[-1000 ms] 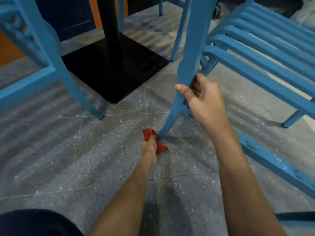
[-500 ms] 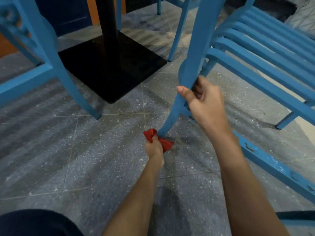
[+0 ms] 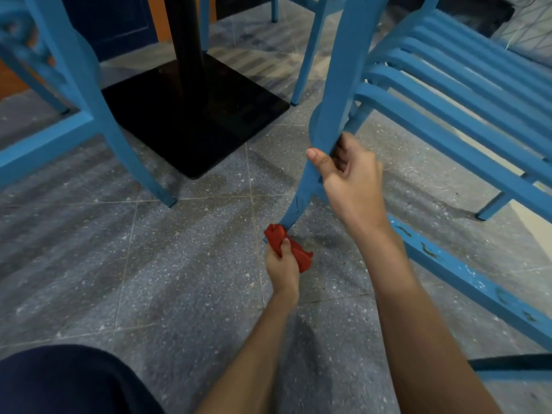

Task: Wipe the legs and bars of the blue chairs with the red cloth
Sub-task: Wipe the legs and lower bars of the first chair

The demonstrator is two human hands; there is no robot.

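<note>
A blue slatted chair (image 3: 454, 94) stands at the right, tilted, with one curved leg (image 3: 325, 115) running down the middle of the view to the floor. My right hand (image 3: 349, 177) grips that leg about halfway up. My left hand (image 3: 282, 261) is low by the floor, shut on the crumpled red cloth (image 3: 286, 245), which presses against the foot of the same leg. A chipped blue lower bar (image 3: 466, 276) of this chair runs from the leg toward the bottom right.
A second blue chair (image 3: 74, 94) stands at the left, its leg foot on the floor. A black table pedestal (image 3: 191, 115) with a square base sits between the chairs. The floor is grey speckled tile. My dark-clad knee (image 3: 68, 380) fills the bottom left.
My left hand with the red cloth has shifted slightly right and closer against the foot of the chair leg. My right hand keeps its grip on the leg.
</note>
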